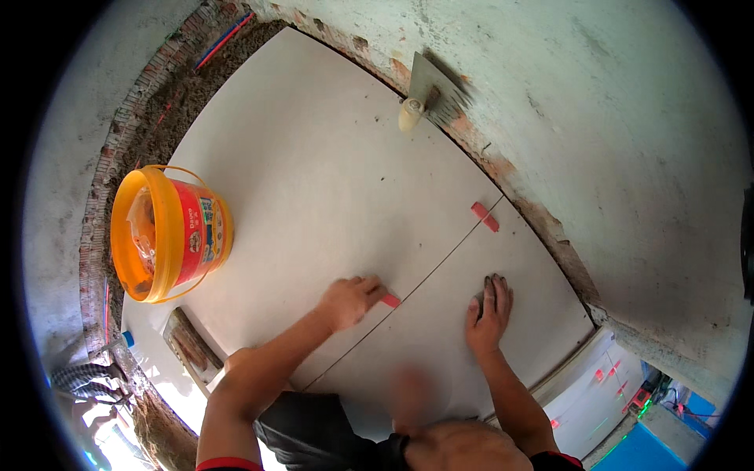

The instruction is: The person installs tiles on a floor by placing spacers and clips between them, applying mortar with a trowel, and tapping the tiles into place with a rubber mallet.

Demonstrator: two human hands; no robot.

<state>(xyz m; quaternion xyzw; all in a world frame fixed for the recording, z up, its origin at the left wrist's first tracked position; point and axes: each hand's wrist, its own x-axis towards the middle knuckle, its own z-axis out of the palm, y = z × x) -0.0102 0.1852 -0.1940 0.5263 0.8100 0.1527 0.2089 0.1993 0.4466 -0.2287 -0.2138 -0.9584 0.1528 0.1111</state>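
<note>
My left hand (351,304) is closed, its fingertips pinching a small red tile leveling wedge (390,300) beside the thin joint between two large pale tiles (314,188). The hand is slightly smeared by motion. A second red wedge (485,217) lies across the same joint, nearer the wall. My right hand (489,315) rests palm down on the nearer tile, fingers stretched toward that wedge but apart from it. Nothing shows in it, and the fingertips look dark with dirt.
On the left stands a yellow bucket (161,239) with a plastic bag inside; a wood-handled tool (192,345) lies below it. A notched trowel (430,88) leans against the wall (613,141). Rough mortar (169,102) borders the far left edge. A small lit device (642,399) stands lower right.
</note>
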